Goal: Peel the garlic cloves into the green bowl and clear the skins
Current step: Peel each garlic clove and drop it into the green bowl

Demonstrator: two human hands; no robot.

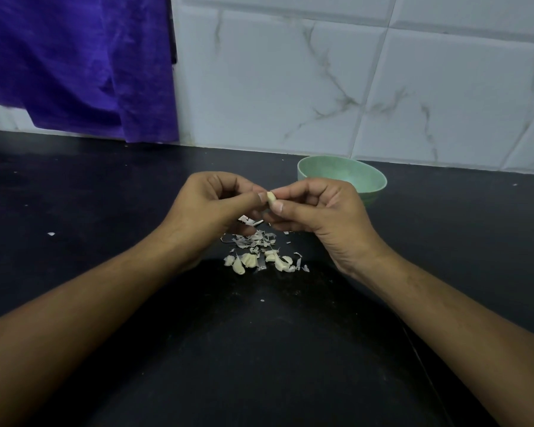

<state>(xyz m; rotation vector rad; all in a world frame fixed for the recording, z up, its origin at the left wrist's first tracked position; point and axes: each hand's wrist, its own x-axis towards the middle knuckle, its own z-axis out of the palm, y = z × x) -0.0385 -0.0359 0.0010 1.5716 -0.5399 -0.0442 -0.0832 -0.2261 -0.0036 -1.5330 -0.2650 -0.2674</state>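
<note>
here a garlic clove sits pinched between left hand and right hand.

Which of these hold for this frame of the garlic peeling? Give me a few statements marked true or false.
1. The left hand and the right hand pinch one garlic clove between their fingertips. True.
2. The green bowl stands nearer the camera than the hands. False: it stands beyond the right hand, close to the tiled wall.
3. Loose cloves and skins lie on the black counter below the hands. True.
4. A purple cloth hangs at the upper right. False: it hangs at the upper left.
</note>
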